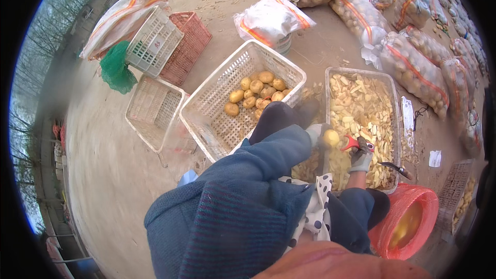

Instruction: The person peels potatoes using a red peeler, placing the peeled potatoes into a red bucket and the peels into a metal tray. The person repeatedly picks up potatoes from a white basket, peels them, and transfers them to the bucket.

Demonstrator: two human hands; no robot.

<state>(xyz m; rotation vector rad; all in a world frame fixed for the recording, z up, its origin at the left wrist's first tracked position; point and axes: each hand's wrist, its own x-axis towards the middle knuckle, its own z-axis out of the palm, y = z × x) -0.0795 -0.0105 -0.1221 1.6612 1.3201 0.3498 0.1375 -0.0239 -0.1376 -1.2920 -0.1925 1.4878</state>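
Observation:
My left hand (316, 135), in a pale glove, holds a yellow potato (330, 138) over a clear crate of cut potato pieces (361, 72). My right hand (360, 159), in a grey glove, grips a small tool with red handles (352, 142) right beside the potato. A white slotted crate (217, 98) to the left holds several whole potatoes (257, 94). My blue sleeve and dark knee cover the crate's near corner.
An orange-red net bag over a bucket (408, 219) sits at lower right. Empty white crates (154, 108) and a red crate (187, 46) lie at left. Mesh sacks of potatoes (416, 70) line the right side. Bare dirt ground spreads at lower left.

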